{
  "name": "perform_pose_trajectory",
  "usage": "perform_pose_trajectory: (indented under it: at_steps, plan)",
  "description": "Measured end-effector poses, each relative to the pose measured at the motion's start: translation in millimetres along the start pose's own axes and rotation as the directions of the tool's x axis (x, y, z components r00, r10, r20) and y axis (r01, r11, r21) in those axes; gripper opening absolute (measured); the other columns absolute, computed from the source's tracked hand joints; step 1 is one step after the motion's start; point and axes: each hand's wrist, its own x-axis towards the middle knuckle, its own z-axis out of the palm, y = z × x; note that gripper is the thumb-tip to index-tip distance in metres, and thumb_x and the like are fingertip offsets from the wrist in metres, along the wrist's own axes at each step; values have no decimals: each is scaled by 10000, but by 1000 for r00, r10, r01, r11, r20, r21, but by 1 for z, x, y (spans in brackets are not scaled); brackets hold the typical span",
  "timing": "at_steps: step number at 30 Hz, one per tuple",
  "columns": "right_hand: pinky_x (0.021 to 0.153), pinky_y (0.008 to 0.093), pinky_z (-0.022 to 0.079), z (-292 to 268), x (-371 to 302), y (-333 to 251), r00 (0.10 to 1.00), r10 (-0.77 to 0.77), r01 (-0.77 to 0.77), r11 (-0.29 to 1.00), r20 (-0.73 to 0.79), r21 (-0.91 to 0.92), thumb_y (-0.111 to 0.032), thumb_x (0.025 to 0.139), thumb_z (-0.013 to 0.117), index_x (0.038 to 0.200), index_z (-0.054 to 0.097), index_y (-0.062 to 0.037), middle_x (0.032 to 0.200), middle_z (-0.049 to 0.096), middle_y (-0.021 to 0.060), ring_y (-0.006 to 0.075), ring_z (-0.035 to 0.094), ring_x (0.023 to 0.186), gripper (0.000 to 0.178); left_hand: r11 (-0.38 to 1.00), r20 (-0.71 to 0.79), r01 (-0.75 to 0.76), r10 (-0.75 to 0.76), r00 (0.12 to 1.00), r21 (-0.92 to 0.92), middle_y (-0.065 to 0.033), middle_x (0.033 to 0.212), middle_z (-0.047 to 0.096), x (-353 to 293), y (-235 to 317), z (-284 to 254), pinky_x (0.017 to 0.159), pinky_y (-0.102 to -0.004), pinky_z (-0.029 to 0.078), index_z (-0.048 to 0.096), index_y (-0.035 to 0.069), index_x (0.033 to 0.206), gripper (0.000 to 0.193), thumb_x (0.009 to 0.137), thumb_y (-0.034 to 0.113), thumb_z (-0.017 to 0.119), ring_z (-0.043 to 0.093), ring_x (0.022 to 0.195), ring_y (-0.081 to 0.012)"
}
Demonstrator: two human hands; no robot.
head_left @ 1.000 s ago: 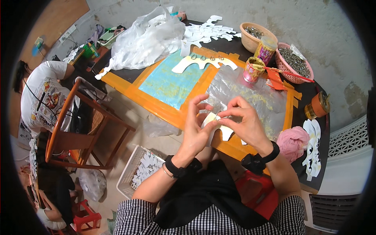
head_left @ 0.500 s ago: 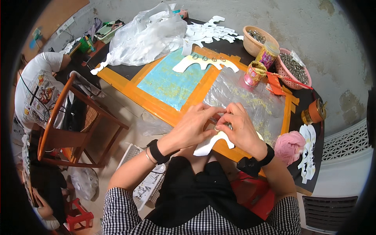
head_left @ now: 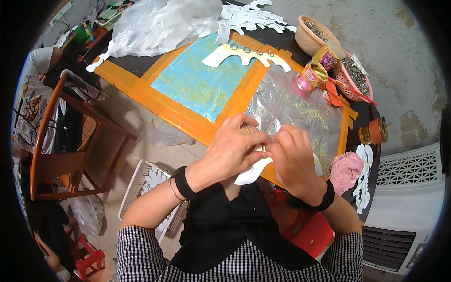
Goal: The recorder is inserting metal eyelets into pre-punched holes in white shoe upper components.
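Over the table's near edge, my left hand (head_left: 229,146) and my right hand (head_left: 297,157) meet, fingertips closed together on a white curved cut-out piece (head_left: 253,173). Its lower left end sticks out below my left fingers, and another end shows beyond my right hand. A small bit of metal glints between the fingertips; the fingers mostly hide it. Farther off, a similar scalloped piece (head_left: 217,57) with several metal rings along its upper edge lies across a blue sheet (head_left: 197,80) and orange tape. Clear plastic film (head_left: 282,101) with yellowish smears spreads just beyond my hands.
Right of the film stand a pink can (head_left: 310,77), a peach bowl (head_left: 306,43) and a pink basket (head_left: 345,83) of metal parts. A pink cloth (head_left: 346,170) lies at the right edge. White pieces (head_left: 253,19) and a plastic bag (head_left: 155,28) fill the back. A person sits left, beside a wooden chair (head_left: 56,160).
My fingertips have drawn closer together over the white piece, and the right hand has turned, covering more of it. The metal ring seen earlier is now mostly hidden. The whole view has shifted slightly.
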Motion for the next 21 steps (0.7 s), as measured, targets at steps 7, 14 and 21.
perform_pose_trajectory:
  at_steps: [7,14,21]
  plan:
    - [807,428,433,0,-16,1,980,190,-169,949,-52,268,-60,822,718,905,625,-62,961,544,101,307,560,970,124,999,-73,-27,24,997,-40,-44,1010,730,-1,-1,6,951,-449,448,792,117,964,188,787,177,818,569,1131,-317]
    - [764,409,502,-19,-20,19,939,334,-319,755,82,573,26,840,684,1015,693,-25,956,597,124,325,620,886,182,988,-116,-152,148,982,-21,-1,1025,695,3,-1,10,917,-428,455,750,104,858,138,739,94,822,570,1073,-298]
    - [752,395,517,-11,-7,38,964,165,-264,715,210,647,-24,854,701,1010,716,6,970,614,139,318,640,877,160,985,-44,-168,170,985,41,-5,949,662,-5,-2,11,834,-377,462,730,113,888,177,740,49,803,595,960,-246]
